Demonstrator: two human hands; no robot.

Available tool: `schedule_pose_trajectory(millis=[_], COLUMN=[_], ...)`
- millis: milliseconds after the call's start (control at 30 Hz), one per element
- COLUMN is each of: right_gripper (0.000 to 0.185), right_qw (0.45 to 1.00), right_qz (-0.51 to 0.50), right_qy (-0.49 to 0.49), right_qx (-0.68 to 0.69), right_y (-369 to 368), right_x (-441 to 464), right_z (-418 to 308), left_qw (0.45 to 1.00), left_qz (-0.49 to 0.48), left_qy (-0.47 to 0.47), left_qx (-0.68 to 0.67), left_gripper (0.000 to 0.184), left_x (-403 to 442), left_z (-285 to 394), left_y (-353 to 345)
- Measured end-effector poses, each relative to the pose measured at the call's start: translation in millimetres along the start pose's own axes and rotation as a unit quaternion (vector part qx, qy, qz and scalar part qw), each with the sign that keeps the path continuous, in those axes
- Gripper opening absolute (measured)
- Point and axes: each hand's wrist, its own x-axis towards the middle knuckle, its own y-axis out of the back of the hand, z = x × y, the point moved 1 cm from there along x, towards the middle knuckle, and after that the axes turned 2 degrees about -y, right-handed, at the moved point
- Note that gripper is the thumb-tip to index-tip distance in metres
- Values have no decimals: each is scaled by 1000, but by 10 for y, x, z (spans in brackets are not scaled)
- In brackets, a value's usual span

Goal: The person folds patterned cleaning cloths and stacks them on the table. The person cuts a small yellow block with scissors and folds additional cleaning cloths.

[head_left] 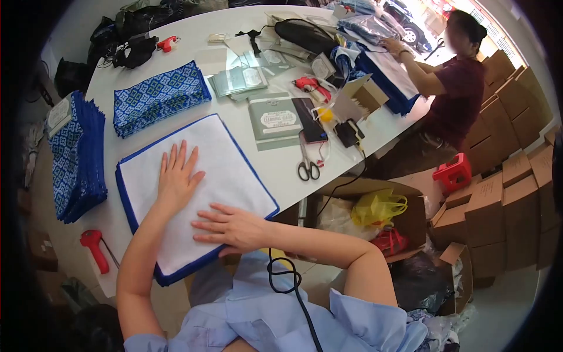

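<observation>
A stack of white cloths with blue edges point(135, 176) lies in front of me at the table's near side. My left hand point(177, 176) rests flat on the upper part of the top cloth, fingers spread. Lower down on the same cloth, my right hand point(231, 229) lies open with its fingers pointing left. Just beyond the stack is a pile of folded blue patterned cloths point(161, 97). Another patterned pile point(76, 158), with a printed label card point(60, 117) on top, stands at the left edge.
Scissors point(308, 163), a phone point(309, 120), grey printed sleeves point(275, 117) and a red tagging gun point(311, 88) lie right of the stack. Another red tool point(95, 251) is at the left. A co-worker point(457, 88) handles cloths across the table. Cardboard boxes point(487, 205) line the right.
</observation>
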Motion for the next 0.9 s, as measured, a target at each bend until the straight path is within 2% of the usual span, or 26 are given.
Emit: schedule_pose_trajectory(millis=[67,133,533,900], right_gripper=[63,60,52,52], right_qw=[1000,1000,998,998], right_qz=[18,26,29,29], right_qy=[-5,-9,-61,-64], right_qx=[-3,8,11,10], right_y=[-70,-74,-38,-41], right_x=[-19,-29,-4,0], right_z=[5,-15,-52,-51], left_qw=[1000,999,998,998], left_qz=[-3,33,46,52], left_qy=[16,8,13,4], left_qx=[-17,-18,-27,-40], left_gripper=[56,54,50,49], left_x=[-17,-1,10,13], left_z=[-44,5,-2,0], left_y=[0,17,-2,24])
